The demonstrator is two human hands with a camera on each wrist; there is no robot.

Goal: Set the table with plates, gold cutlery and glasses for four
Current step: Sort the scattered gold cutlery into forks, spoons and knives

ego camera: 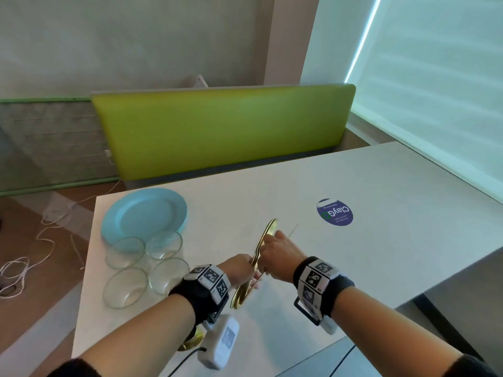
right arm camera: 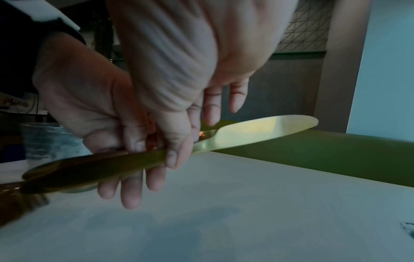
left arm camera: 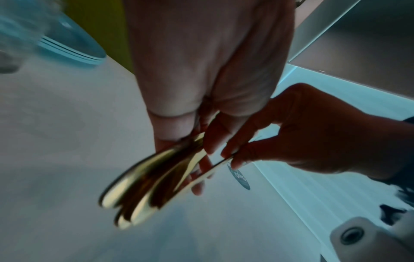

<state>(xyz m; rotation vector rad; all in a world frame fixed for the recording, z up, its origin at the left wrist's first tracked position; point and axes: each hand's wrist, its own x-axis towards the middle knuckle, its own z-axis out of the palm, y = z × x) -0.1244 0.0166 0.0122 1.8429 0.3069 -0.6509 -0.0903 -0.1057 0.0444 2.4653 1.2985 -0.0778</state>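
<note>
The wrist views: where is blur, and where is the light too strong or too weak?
Left wrist view: the cutlery is smeared by motion blur, and the right hand is dark against the bright window. Right wrist view: the knife blade glares pale while its handle is in shadow; the table looks bluish and soft.

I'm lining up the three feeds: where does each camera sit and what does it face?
Head: worn high, looking down at the table, both hands, forearms, plates, glasses.
Left wrist: along the left hand to the gold cutlery.
Right wrist: along the right hand to the knife.
All share cutlery and both hands.
</note>
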